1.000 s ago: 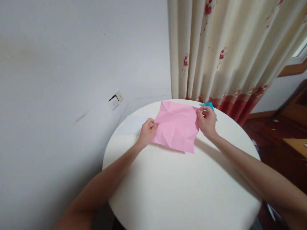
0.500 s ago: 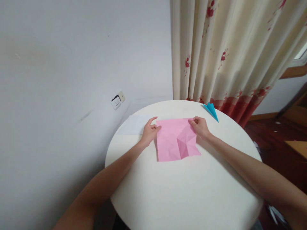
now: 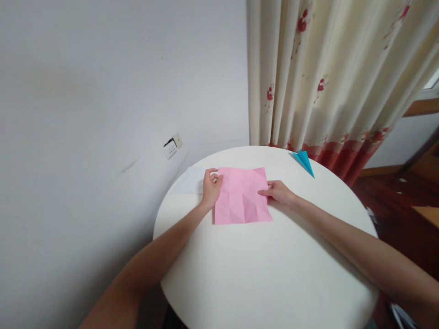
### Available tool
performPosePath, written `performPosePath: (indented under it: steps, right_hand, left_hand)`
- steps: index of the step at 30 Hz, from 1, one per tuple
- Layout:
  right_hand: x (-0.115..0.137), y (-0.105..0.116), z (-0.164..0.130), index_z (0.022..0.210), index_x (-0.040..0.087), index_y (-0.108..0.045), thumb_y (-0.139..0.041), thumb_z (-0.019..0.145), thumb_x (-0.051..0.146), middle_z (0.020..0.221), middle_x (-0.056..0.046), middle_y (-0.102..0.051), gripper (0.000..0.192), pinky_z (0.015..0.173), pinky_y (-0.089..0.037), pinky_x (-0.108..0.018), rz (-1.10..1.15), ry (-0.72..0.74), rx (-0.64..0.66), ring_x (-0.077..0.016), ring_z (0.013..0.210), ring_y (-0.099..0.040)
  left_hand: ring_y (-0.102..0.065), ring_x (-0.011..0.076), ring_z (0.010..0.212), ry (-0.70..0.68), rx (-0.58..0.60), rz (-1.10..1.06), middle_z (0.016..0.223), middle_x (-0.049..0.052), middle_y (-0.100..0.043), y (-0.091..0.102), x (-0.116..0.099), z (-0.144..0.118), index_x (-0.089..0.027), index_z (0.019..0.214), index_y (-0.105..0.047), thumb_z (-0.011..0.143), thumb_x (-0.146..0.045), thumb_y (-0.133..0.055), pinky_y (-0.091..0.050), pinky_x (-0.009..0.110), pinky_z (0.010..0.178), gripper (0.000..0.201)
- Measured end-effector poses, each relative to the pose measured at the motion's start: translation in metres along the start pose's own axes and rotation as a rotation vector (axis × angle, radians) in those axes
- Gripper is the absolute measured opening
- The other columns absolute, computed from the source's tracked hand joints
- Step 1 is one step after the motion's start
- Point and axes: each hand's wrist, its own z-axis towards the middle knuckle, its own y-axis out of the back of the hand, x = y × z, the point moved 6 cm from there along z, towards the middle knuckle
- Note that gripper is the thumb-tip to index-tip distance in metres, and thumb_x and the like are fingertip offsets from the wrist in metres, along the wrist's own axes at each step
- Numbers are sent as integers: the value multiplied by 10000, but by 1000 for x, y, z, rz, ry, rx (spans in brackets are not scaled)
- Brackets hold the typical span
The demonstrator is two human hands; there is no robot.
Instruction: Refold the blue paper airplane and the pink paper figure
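Note:
A creased pink paper square [image 3: 242, 196] lies flat on the round white table [image 3: 267, 269]. My left hand [image 3: 210, 188] pinches its left edge near the far corner, fingers curled around the paper. My right hand [image 3: 279, 192] rests on the right edge of the sheet, fingers stretched flat and pressing it down.
A folded blue paper piece [image 3: 303, 161] lies at the far right of the table. A white sheet [image 3: 190, 183] lies left of the pink one, by my left hand. A curtain [image 3: 329, 73] hangs behind the table; a wall socket [image 3: 172, 146] is at left.
The pink paper, held lifted and tilted a second ago, now lies flat and squared on the table. My right hand has moved from the far corner down to the right edge.

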Motion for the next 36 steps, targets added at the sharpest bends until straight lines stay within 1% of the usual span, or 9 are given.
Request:
performPosePath:
  steps: [3, 7, 11, 15, 19, 24, 26, 30, 36]
  right_hand:
    - [19, 8, -1, 729, 137, -720, -837, 645, 350, 724, -75, -733, 257, 596, -554, -348, -138, 245, -151, -237, 650, -673]
    - [69, 20, -30, 806, 211, -758, -697, 805, 320, 877, -53, -767, 125, 799, -560, -413, -379, 766, -418, -257, 835, -704]
    - [98, 4, -54, 900, 287, -766, -574, 864, 195, 1047, -36, -769, 216, 972, -509, -478, -655, 1022, -209, -254, 1121, -656]
    - [79, -11, -44, 991, 284, -767, -502, 798, 51, 1120, -19, -753, 402, 1040, -456, -504, -921, 929, 145, -237, 1253, -587]
    - [36, -11, -23, 1015, 246, -779, -512, 724, 20, 1220, -35, -714, 455, 1043, -467, -417, -1044, 660, 446, -241, 1251, -594]
    - [23, -2, -12, 1125, 241, -746, -456, 855, 86, 1239, -44, -706, 425, 1032, -472, -381, -1142, 517, 223, -230, 1186, -637]
    - [22, -8, -15, 1310, 211, -645, -445, 940, 197, 1385, -92, -607, 421, 1118, -387, -422, -1204, 578, 97, -247, 1314, -534]
    - [-5, -29, -15, 1518, 169, -399, -391, 993, 538, 1588, -164, -320, 642, 1189, -197, -562, -1408, 471, 138, -311, 1479, -274]
    - [-20, -20, -10, 1538, 66, -317, -264, 990, 619, 1613, -243, -196, 780, 1180, -132, -601, -1487, 249, -42, -364, 1503, -160]
  left_hand:
    - [-557, 96, 658, -14, -28, -157, 761, -52, -574, 5, -15, 5, -229, 1163, -489, 823, -294, -681, -423, 194, 617, 395]
    - [-608, 119, 726, -109, 0, -374, 739, -52, -587, 16, -52, 10, -262, 1260, -481, 803, -415, -751, -486, 255, 754, 553]
    - [-619, 150, 657, -139, 71, -445, 635, -22, -613, 29, -72, 14, -224, 1145, -577, 889, -613, -584, -510, 310, 755, 465]
    - [-685, 195, 777, -141, 157, -213, 777, 61, -722, 27, -66, 13, -174, 1070, -637, 932, -591, -516, -522, 356, 830, 456]
    - [-644, 238, 1133, -156, 518, 318, 1205, 120, -701, -14, -42, -15, -193, 1158, -665, 978, -467, -477, -443, 406, 1032, 378]
    - [-185, 323, 1511, -188, 953, 855, 1625, 101, -253, -54, 1, -65, -269, 1504, -391, 955, -506, -501, -89, 585, 1195, 608]
    - [-120, 305, 1526, -218, 979, 914, 1644, 79, -194, -59, 7, -70, -299, 1539, -320, 972, -547, -442, -38, 578, 1199, 631]
    - [-119, 300, 1527, -213, 944, 937, 1644, 56, -208, -56, 13, -63, -323, 1536, -323, 975, -564, -419, -49, 554, 1208, 619]
    - [-364, 356, 1429, -45, 510, 758, 1562, 187, -352, -22, 13, -29, -178, 1355, -566, 832, -391, -691, -321, 494, 1144, 579]
